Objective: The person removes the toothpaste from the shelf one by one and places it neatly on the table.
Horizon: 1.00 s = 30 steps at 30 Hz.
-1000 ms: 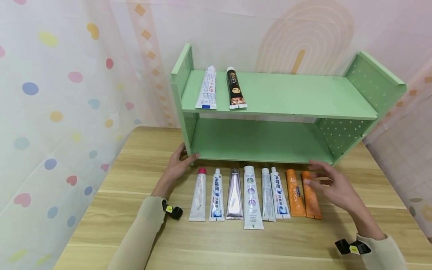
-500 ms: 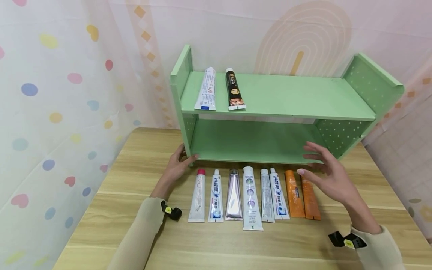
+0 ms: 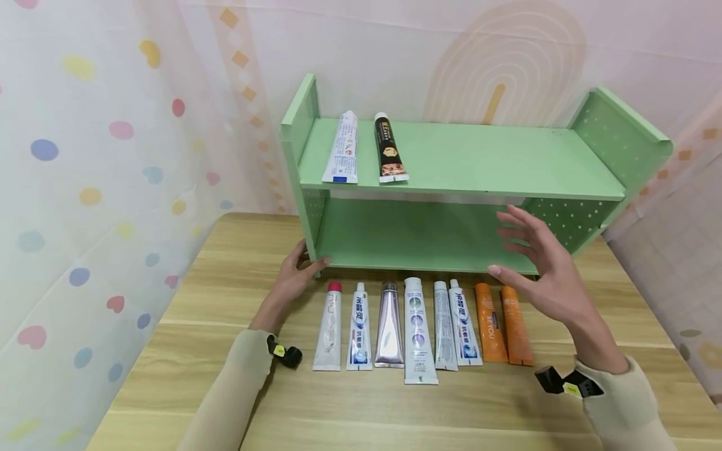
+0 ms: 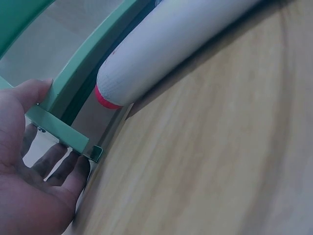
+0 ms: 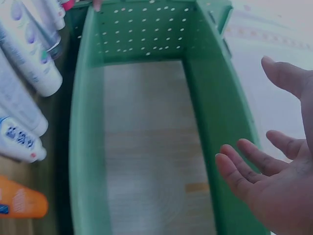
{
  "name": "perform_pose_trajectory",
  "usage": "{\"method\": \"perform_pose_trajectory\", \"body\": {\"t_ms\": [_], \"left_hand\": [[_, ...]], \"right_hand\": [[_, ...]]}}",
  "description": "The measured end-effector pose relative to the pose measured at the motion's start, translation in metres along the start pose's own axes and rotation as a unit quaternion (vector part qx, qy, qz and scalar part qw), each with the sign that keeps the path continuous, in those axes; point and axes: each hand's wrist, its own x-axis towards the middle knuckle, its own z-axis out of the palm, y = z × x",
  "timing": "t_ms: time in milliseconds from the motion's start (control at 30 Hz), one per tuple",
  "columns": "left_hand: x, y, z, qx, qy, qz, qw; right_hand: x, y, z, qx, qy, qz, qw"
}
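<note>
My left hand grips the lower front left corner of a green two-tier shelf. In the left wrist view, its thumb lies over the front of the side panel and the fingers curl behind it. My right hand hovers before the right part of the lower tier, holding nothing, fingers and thumb spread apart. Below it on the table lie two orange tubes. A white toothpaste tube and a black toothpaste tube lie on the top tier.
Left of the orange tubes, a row holds a red-capped white tube, a silver tube, a large white tube and several other tubes. They lie on a wooden table, caps toward the shelf. A patterned curtain hangs behind.
My right hand has moved up and slightly left, away from the right orange tube, to in front of the lower tier. My left hand has stayed on the shelf corner.
</note>
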Motion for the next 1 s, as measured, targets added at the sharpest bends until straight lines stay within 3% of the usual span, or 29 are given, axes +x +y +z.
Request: {"method": "perform_pose_trajectory", "body": {"t_ms": [200,433,700,1000], "left_hand": [[0.001,0.000,-0.002,0.003,0.001,0.003,1.0000],[0.001,0.001,-0.001,-0.007,-0.011,-0.008,0.9999],[-0.002,-0.001,-0.001,0.002,-0.001,0.003,1.0000],[-0.001,-0.003,0.000,0.002,0.000,0.016,0.9999]], "right_hand": [[0.015,-0.014,0.003,0.040,0.006,-0.030,0.999],[0.029,-0.028,0.004,0.036,0.003,-0.028,0.999],[0.051,-0.042,0.009,0.055,-0.018,-0.050,0.997],[0.078,-0.050,0.009,0.054,-0.030,-0.023,0.998]]}}
